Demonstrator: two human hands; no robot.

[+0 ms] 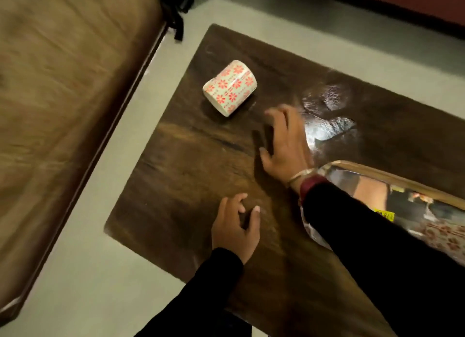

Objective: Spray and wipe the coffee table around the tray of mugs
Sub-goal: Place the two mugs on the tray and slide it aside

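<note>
Right hand [284, 145]: fingers apart, empty, low over coffee table [191, 160], near floral cylinder [229, 87] lying on its side. Left hand [236, 226]: loosely curled, empty. Wet sheen [327, 130] beside tray [377, 174]. Sprayed, seemingly; wiping due. Needs a cloth, none visible.
</note>
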